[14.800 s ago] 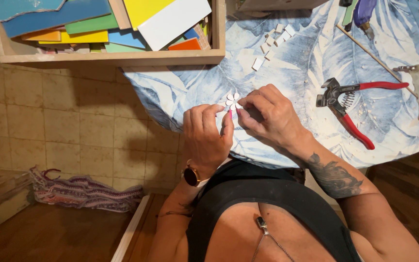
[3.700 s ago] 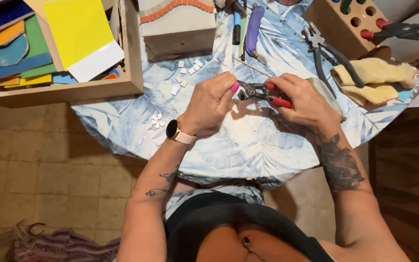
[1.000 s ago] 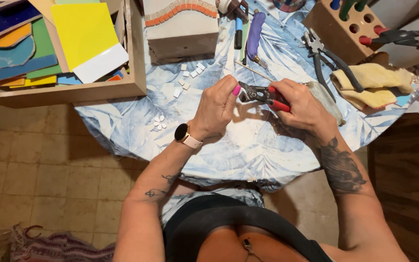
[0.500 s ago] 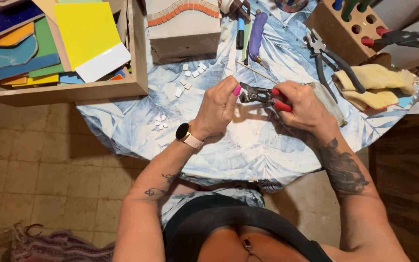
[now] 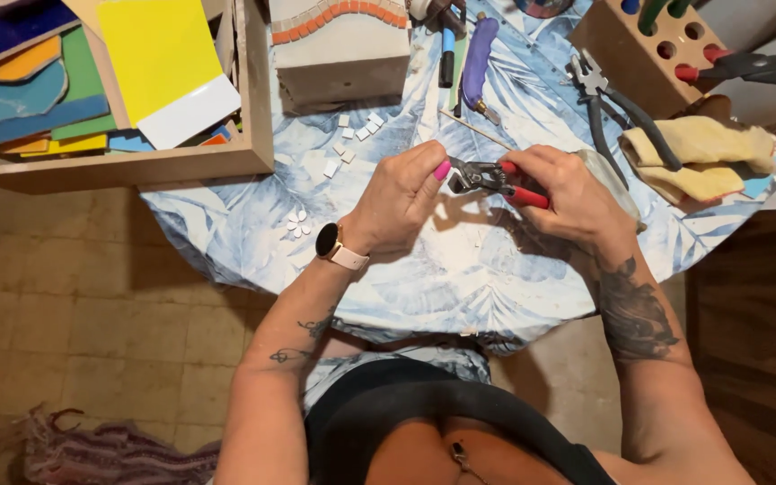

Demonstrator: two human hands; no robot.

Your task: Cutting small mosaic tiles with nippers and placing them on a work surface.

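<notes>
right hand (image 5: 568,184): squeezes red-handled nippers (image 5: 496,178), raised above tabletop (image 5: 460,269) for control
left hand (image 5: 401,193): fingertips pinched at nipper head, apparently feeding a small piece, itself hidden
tiles (image 5: 352,144): loose, within reach

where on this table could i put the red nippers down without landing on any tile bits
The bare cloth of the table toward the near edge, below both hands, is free. Crowded: the white tile pieces by the wooden tray, the petal cluster, and the black pliers and yellow cloth at right.
</notes>
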